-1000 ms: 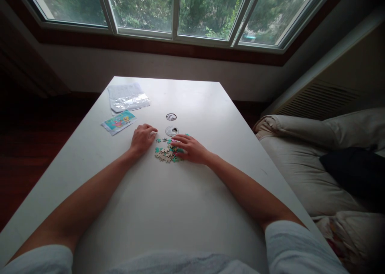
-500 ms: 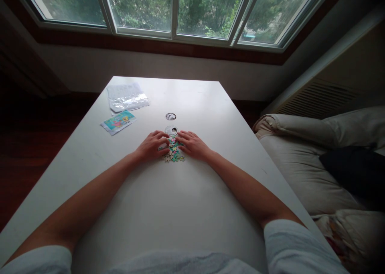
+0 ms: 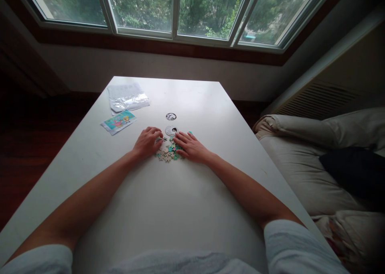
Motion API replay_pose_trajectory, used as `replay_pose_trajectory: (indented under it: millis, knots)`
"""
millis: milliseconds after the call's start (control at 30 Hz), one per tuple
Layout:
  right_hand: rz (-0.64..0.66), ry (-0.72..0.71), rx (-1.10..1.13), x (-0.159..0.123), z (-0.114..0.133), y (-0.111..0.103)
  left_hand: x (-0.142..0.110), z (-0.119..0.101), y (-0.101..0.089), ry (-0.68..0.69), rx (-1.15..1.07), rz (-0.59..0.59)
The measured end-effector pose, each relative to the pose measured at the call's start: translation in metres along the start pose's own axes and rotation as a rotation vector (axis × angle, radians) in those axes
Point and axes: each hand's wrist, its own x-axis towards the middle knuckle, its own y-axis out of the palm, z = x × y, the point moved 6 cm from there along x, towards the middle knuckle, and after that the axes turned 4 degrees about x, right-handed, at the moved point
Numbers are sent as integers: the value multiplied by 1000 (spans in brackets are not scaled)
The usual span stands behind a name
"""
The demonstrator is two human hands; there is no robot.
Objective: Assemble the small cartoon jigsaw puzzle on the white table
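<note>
A small heap of jigsaw puzzle pieces (image 3: pixel 167 155) lies on the white table (image 3: pixel 171 210), some showing green and colourful print, others a plain pale back. My left hand (image 3: pixel 147 142) rests at the heap's left edge, its fingers bent and the thumb a little apart from them; a few pieces lie right by the fingertips. On the other side, my right hand (image 3: pixel 192 146) lies nearly flat with fingers spread, touching the right part of the heap and covering some pieces.
Just beyond the heap are a round metallic cable-hole cover (image 3: pixel 171 130) and another round opening (image 3: pixel 171 116). At the left lie a colourful picture card (image 3: pixel 118 122) and a clear plastic bag with paper (image 3: pixel 128 97). A beige sofa (image 3: pixel 294 161) stands right of the table.
My left hand has moved left and slightly away from me, off the heap's middle. Several pieces have spread leftward, more pale backs show, and my right hand has slid slightly left over the pieces.
</note>
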Motion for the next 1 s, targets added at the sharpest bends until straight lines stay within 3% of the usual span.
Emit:
replay_pose_trajectory:
  millis: [233,467,633,833,1000]
  knots:
    - [-67,-164,74,1,12,-7,-4,-15,6,146,-32,89]
    - [-229,-178,122,1,13,-21,-4,-6,4,88,-23,86]
    - [-201,-309,180,1,29,-21,-5,-9,5,124,-39,92]
    - [-251,-275,167,0,22,-24,-5,-9,7,135,-31,115]
    - [-191,-311,171,-1,29,-25,-4,-8,4,113,-45,101]
